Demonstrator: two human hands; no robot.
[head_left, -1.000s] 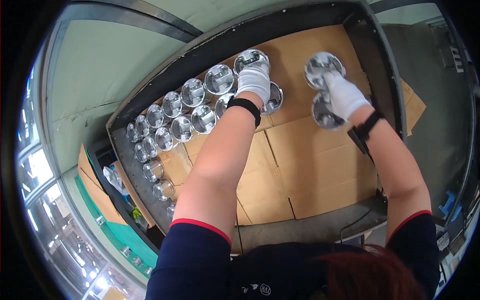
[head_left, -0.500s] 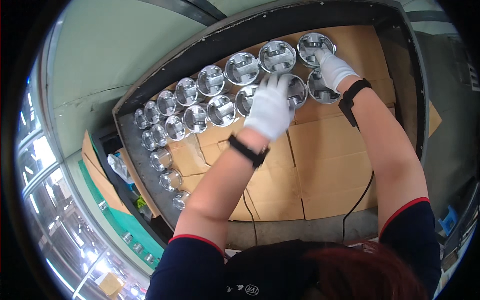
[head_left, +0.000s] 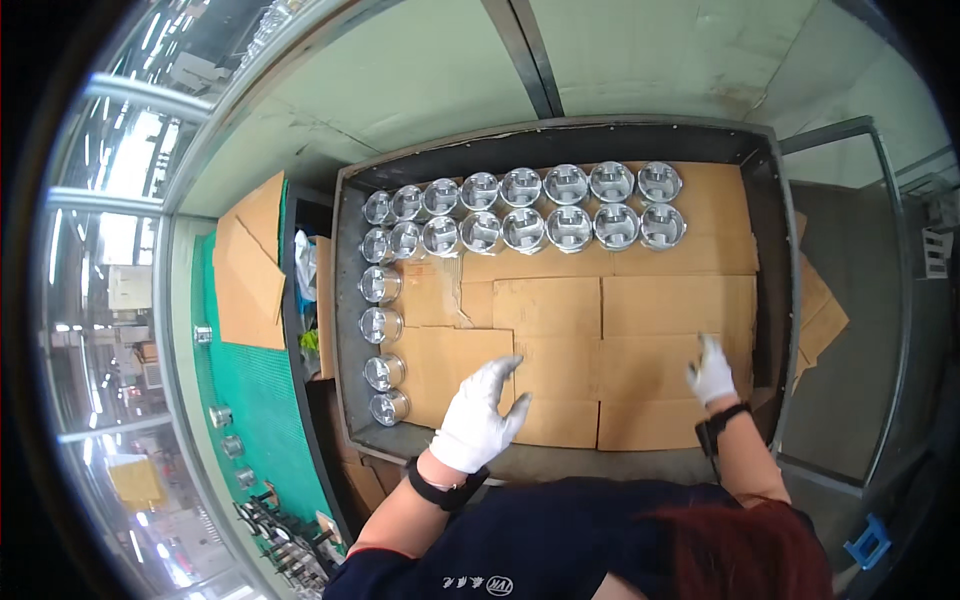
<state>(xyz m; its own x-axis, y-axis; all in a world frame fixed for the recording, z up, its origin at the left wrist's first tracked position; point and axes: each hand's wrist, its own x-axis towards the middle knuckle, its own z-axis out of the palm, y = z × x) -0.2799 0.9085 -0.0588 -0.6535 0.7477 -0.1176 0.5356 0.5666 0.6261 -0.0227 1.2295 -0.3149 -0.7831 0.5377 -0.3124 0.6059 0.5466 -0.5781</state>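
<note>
Twenty metal pistons (head_left: 523,230) are placed inside the dark metal tray (head_left: 600,140). They are shiny and silver, round like cups, with the open side turned up, so that the inner bridges can be seen. Two rows of eight are arranged along the tray's far side, and four more are set in a single column along its left wall. The tray's bottom is covered with brown cardboard sheets (head_left: 550,310).

The left hand (head_left: 478,420), in a white glove, is held over the tray's near part, with thumb and fingers spread wide. The right hand (head_left: 712,375), also gloved, is held near the tray's right wall, its fingers loosely parted. Both are kept well apart from the pistons.

On the dark shirt (head_left: 570,530), in front of the tray, a small white emblem with characters is seen upside down. Faint print on the cardboard, near the tray's far left corner, is too small to be read. The right palm is hidden. To the left of the tray, a green mat (head_left: 255,410) is partly covered, and the dark rods (head_left: 285,540) at its near end are hardly made out.
</note>
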